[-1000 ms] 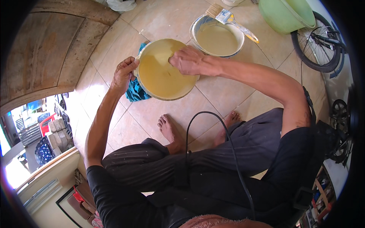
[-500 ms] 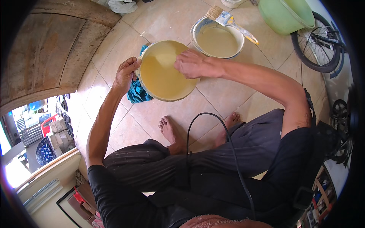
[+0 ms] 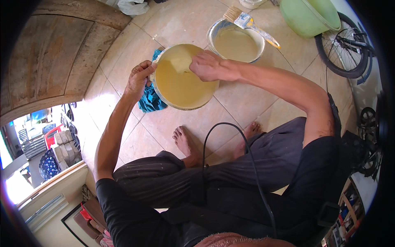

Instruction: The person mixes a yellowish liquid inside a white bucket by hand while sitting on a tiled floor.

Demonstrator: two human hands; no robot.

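Note:
A bucket [image 3: 186, 94] of pale yellow, paint-like liquid is tilted in front of me. At its left rim, my left hand [image 3: 140, 78] is closed, thumb on top and fingers curled under the edge. My right hand [image 3: 207, 66] is a closed fist over the upper right part of the bucket's opening. Whatever it holds, if anything, is hidden behind the fingers. A teal cloth [image 3: 151, 100] lies crumpled on the floor, partly covered by the bucket. Beyond my right hand stands a second bucket [image 3: 261, 52] with similar liquid, and a wide paintbrush [image 3: 247, 22] rests across its rim.
A green basin [image 3: 306, 18] and a bicycle wheel [image 3: 343, 51] are at the far right. Wooden furniture [image 3: 53, 53] fills the far left, with a plastic bag [image 3: 133, 6] near it. My bare feet are on the tiled floor [image 3: 135, 140], and a black cable [image 3: 251, 152] loops before me.
The held bucket has shifted slightly to the right along with my left hand. Inside it, the liquid's edge sits differently. My right fist has barely moved and stays over the opening.

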